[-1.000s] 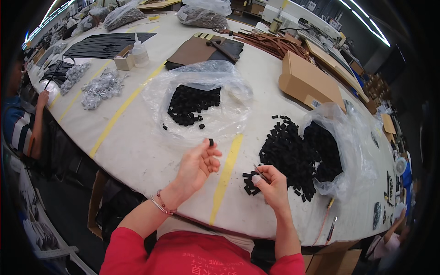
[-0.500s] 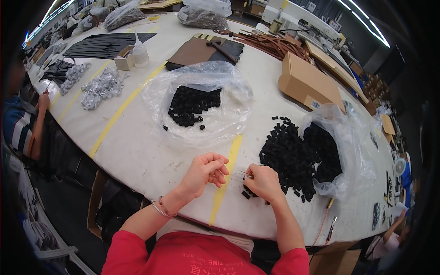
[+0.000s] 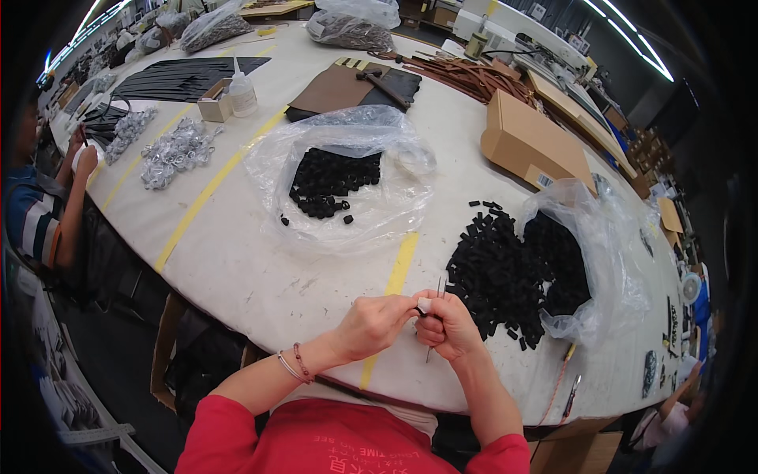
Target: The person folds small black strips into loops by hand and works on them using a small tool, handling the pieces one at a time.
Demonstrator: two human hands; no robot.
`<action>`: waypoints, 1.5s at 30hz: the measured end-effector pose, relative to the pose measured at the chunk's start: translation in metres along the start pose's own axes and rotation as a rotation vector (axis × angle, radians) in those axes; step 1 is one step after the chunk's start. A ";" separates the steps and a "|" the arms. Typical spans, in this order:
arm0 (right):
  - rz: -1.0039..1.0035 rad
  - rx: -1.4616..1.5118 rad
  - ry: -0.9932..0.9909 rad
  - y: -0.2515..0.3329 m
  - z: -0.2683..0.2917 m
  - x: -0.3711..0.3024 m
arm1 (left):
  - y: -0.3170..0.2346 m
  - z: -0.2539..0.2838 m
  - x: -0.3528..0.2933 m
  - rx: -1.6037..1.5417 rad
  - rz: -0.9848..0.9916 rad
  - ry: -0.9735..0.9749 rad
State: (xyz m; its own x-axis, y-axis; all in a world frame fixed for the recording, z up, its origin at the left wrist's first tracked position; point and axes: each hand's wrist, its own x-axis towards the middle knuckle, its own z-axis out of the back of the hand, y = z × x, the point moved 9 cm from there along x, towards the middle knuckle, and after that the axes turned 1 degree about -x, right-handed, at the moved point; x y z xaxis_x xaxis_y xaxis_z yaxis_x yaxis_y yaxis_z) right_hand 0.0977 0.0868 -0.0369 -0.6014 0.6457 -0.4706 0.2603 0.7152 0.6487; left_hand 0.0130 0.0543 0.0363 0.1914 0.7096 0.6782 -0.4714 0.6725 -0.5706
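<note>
My left hand (image 3: 374, 322) is closed, its fingertips pinching a small black piece (image 3: 424, 312) right against my right hand. My right hand (image 3: 448, 325) is also closed. Through its fist runs a pair of thin metal tweezers (image 3: 440, 286), prongs up, with the other end poking out below. My fingers cover most of the black piece. Just beyond the right hand lies a spread heap of short black tube-like pieces (image 3: 493, 265), running into a clear plastic bag (image 3: 628, 268). Another open clear bag (image 3: 403, 201) farther off bears small black caps (image 3: 332, 178).
A cardboard box (image 3: 533, 142) stands at the back right. Silvery metal parts (image 3: 178, 154) are heaped at left, near a squeeze bottle (image 3: 242, 95). Snips (image 3: 572, 395) lie by the right front edge. A co-worker (image 3: 47, 205) sits at the left edge.
My hands have come together, and the left fingers now meet the right at the black piece. The tweezers have swung from pointing left to upright. The co-worker's hands at left have risen.
</note>
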 end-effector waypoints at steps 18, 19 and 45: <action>0.589 -0.773 -0.274 0.033 -0.005 -0.022 | 0.046 -0.049 -0.053 -1.424 1.231 -0.084; 0.572 -0.758 -0.257 0.031 -0.005 -0.021 | 0.045 -0.050 -0.053 -1.423 1.232 -0.084; 1.279 -1.702 -0.343 0.036 -0.065 -0.055 | 0.050 -0.050 -0.047 -1.386 1.139 0.093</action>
State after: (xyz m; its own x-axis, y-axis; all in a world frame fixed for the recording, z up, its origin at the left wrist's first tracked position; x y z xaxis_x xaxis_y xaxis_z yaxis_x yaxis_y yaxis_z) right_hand 0.0911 0.0601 0.0509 -0.5188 0.6016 0.6073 -0.5611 -0.7757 0.2891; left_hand 0.0230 0.0651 -0.0475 0.3874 0.8775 -0.2827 0.5889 -0.4715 -0.6564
